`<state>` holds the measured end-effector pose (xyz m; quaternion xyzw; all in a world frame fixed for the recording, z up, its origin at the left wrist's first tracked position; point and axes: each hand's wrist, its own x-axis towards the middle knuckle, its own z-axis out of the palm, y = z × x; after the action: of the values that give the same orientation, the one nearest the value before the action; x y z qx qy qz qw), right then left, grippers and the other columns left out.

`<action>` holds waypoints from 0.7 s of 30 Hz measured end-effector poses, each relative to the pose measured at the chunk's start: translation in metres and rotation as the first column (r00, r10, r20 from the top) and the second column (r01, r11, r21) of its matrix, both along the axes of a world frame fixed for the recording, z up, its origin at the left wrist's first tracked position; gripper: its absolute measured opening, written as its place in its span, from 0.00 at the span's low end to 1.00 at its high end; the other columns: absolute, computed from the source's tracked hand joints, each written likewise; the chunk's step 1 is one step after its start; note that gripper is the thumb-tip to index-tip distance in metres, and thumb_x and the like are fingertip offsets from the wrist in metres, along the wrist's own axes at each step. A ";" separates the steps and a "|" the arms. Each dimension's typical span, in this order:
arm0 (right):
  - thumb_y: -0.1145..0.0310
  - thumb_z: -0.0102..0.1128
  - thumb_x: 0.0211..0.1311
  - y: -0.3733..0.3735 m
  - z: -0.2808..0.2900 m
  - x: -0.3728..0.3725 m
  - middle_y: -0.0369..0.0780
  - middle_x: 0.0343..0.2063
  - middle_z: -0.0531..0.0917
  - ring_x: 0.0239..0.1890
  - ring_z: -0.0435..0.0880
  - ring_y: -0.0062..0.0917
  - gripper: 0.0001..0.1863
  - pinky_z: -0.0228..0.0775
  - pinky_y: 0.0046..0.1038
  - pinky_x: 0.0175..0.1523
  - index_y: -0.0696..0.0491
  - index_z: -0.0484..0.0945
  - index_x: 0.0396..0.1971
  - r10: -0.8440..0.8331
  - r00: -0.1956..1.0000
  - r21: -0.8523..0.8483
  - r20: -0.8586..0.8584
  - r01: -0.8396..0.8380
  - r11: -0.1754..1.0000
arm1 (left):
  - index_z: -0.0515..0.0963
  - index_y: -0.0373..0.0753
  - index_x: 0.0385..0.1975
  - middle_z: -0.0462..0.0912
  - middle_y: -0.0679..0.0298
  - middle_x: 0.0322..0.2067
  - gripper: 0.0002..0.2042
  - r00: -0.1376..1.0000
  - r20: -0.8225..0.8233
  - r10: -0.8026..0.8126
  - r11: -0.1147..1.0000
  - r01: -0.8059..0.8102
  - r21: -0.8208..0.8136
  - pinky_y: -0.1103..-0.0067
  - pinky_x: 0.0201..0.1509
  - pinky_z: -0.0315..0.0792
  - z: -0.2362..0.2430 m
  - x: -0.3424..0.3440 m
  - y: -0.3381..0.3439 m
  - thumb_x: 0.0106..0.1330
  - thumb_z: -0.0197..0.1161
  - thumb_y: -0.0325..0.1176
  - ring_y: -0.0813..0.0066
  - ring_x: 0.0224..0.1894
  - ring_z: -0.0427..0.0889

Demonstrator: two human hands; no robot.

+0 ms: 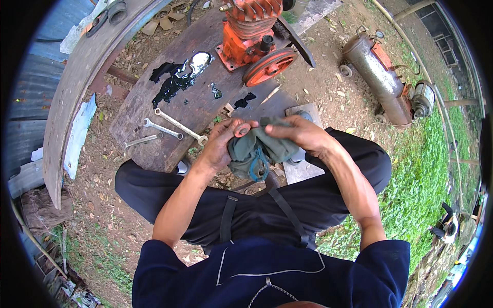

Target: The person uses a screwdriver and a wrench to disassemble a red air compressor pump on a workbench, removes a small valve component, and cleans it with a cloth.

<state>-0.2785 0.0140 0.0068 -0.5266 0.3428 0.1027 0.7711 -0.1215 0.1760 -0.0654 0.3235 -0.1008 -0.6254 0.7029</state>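
Observation:
In the middle, my left hand (222,139) grips a small, round, rusty-brown part (242,130), with a dark green cloth (244,159) against it. My right hand (305,134) pinches the cloth beside that part; a blue loop hangs in the fabric's folds. Three spanners (181,126) lie at the left end of the stained wooden board (138,113), beyond my left hand. Above them is a spilled puddle of black oil (172,84). A red-orange compressor pump (241,41) with a red wheel (269,66) stands at the board's far end.
A rusty air tank (372,72) on wheels sits on bare dirt at the upper right, near grass (411,205). A curved weathered plank (67,128) and corrugated sheets (25,143) are at the left. A pale board (298,174) lies beside my right knee.

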 end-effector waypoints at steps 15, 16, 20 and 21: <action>0.46 0.53 0.64 0.022 -0.020 -0.008 0.43 0.59 0.74 0.61 0.72 0.32 0.37 0.56 0.38 0.69 0.60 0.64 0.63 -0.301 0.835 0.207 0.460 0.229 0.951 | 0.79 0.33 0.37 0.82 0.64 0.35 0.13 0.905 0.378 0.193 0.980 -0.194 -0.034 0.81 0.49 0.69 0.000 0.000 0.000 0.72 0.58 0.38 0.79 0.41 0.78; 0.57 0.56 0.66 0.025 -0.024 -0.007 0.45 0.59 0.74 0.62 0.71 0.34 0.28 0.58 0.36 0.68 0.59 0.69 0.60 -0.240 0.822 0.206 0.517 0.153 0.967 | 0.79 0.32 0.35 0.82 0.65 0.33 0.12 0.876 0.447 0.179 0.983 -0.180 -0.039 0.82 0.46 0.69 -0.002 0.000 0.001 0.71 0.59 0.38 0.81 0.38 0.77; 0.70 0.66 0.58 0.036 -0.023 0.007 0.47 0.56 0.76 0.60 0.73 0.37 0.18 0.63 0.38 0.64 0.58 0.79 0.48 0.373 0.776 -0.770 0.508 0.216 0.600 | 0.79 0.31 0.30 0.80 0.66 0.29 0.11 0.766 0.586 0.265 0.955 -0.292 -0.050 0.82 0.39 0.69 0.010 -0.006 0.003 0.68 0.64 0.34 0.82 0.32 0.75; 0.73 0.68 0.56 0.038 -0.025 0.009 0.47 0.55 0.77 0.59 0.74 0.38 0.17 0.64 0.39 0.63 0.58 0.80 0.46 0.402 0.772 -0.811 0.493 0.239 0.535 | 0.79 0.31 0.29 0.80 0.65 0.29 0.11 0.723 0.632 0.279 0.950 -0.302 -0.075 0.82 0.39 0.70 0.012 -0.007 0.003 0.67 0.64 0.34 0.82 0.32 0.75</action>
<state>-0.2696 0.0522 -0.0178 -0.8479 0.0428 -0.2185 0.4812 -0.1285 0.1789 -0.0538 0.5389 -0.2698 -0.3628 0.7108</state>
